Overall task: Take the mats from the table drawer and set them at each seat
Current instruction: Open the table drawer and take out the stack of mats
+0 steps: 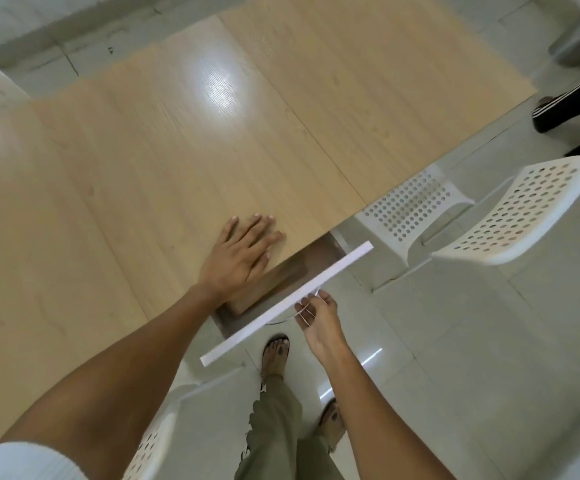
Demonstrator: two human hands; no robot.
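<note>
The surface (pixel 177 140) looks like pale wood-grain laminate, smooth, with a glossy glare patch. The drawer (pixel 286 299) front is smooth matt white; its inside looks brown and dull. The chair (pixel 510 216) is white perforated plastic, lightly sheened. The floor (pixel 472 341) is pale tile, glossy, with reflections.

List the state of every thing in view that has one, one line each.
Drawer: pulled partly open under the table edge.
Mats: brown, lying inside the drawer, not yet taken out.
Left hand: flat on the table, fingers straight.
Right hand: fingers curled on the drawer's handle.
White chair: at the table's side, seat unoccupied.
</note>
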